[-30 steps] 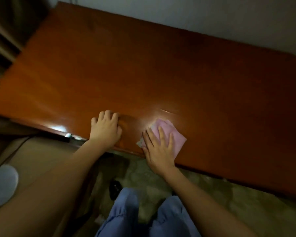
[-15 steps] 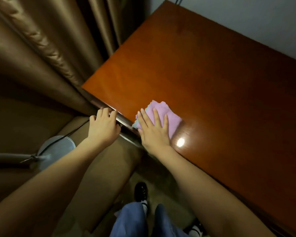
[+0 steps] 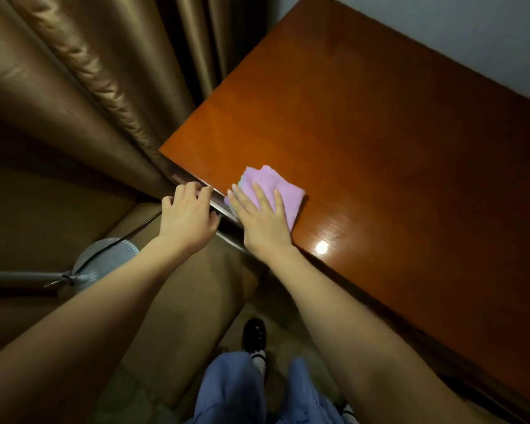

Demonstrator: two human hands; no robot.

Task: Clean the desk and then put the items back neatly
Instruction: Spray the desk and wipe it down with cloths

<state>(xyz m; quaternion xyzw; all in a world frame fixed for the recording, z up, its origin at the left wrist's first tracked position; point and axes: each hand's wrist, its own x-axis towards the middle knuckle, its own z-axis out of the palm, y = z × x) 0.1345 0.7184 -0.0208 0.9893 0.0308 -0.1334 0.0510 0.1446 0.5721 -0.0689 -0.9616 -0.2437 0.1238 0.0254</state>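
Observation:
A glossy reddish-brown wooden desk point(image 3: 380, 142) fills the right half of the head view. A folded pink cloth point(image 3: 276, 186) lies flat on it near the front left corner. My right hand point(image 3: 262, 220) presses down on the cloth with straight, spread fingers. My left hand point(image 3: 188, 217) is just left of it, at the desk's front edge, its fingers bent over the dark edge strip point(image 3: 224, 209). Nothing else lies on the visible desk top.
Brown curtains point(image 3: 83, 87) hang at the left, close to the desk's left end. A grey round base point(image 3: 107, 260) with a pole and a cable sits on a tan surface below my left arm. My legs and a black shoe point(image 3: 254, 333) show at the bottom.
The view has swung left from the desk's front middle to its left corner. My right hand and the cloth have slid left along the front edge, and my left hand has moved with them.

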